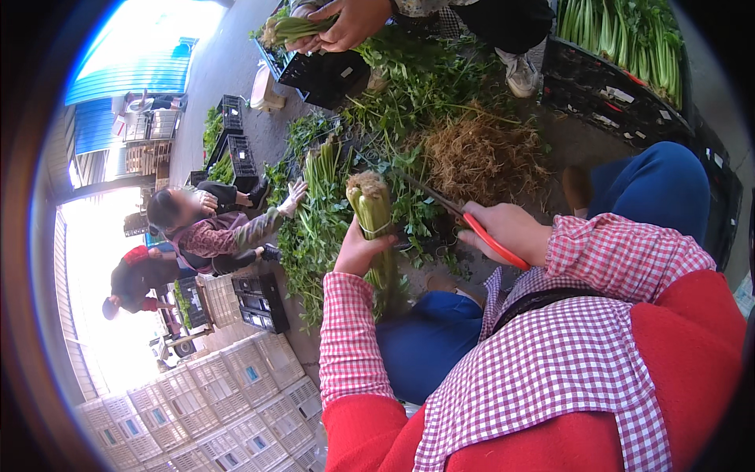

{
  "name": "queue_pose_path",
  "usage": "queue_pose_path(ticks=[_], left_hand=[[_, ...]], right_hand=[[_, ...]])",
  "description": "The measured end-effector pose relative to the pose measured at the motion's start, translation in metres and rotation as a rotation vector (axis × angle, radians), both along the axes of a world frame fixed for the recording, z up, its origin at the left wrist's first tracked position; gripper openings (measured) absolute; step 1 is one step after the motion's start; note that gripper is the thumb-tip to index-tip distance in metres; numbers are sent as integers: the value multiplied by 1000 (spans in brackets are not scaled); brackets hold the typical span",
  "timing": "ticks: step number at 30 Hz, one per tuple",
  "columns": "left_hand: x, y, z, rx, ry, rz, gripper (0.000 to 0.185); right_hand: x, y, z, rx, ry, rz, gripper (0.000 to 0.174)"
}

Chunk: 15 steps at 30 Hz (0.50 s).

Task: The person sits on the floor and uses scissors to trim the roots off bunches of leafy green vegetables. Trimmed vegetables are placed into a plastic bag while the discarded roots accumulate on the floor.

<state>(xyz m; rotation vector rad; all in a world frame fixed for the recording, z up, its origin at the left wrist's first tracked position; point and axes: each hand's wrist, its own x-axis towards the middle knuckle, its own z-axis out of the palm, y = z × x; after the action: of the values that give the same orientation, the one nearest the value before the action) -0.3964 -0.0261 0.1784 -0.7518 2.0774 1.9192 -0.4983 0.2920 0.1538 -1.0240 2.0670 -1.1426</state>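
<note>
My left hand (361, 251) grips a bundle of celery (373, 207) around its stalks, root end up, leaves hanging down toward my knee. A pale band (376, 230) circles the stalks just above my thumb. Trimmed, brownish root stubs (367, 184) top the bundle. In my right hand (519, 230) is a pair of scissors (493, 242) with red handles. Its blades point left toward the bundle's root end, apart from it as far as I can tell. Beyond the scissors lies a heap of cut brown roots (483, 154). Loose celery (321, 177) covers the floor left of the bundle.
A co-worker's hands (354, 23) hold celery at the top, over a black crate (324, 74). Another person's gloved hand (293, 197) reaches the loose celery. Stacked black crates (613, 100) with celery stand upper right. White crates (218, 407) are stacked lower left.
</note>
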Motion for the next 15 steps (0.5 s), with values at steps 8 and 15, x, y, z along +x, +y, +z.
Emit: queue_pose_path(ticks=[8,15], left_hand=[[-1,-15,-4,70,10,15,53],[-2,-4,0,68,11,-15,51]], right_hand=[[22,1,1,-135,-446,344,44],[11,1,31,-52,-960,340,39]])
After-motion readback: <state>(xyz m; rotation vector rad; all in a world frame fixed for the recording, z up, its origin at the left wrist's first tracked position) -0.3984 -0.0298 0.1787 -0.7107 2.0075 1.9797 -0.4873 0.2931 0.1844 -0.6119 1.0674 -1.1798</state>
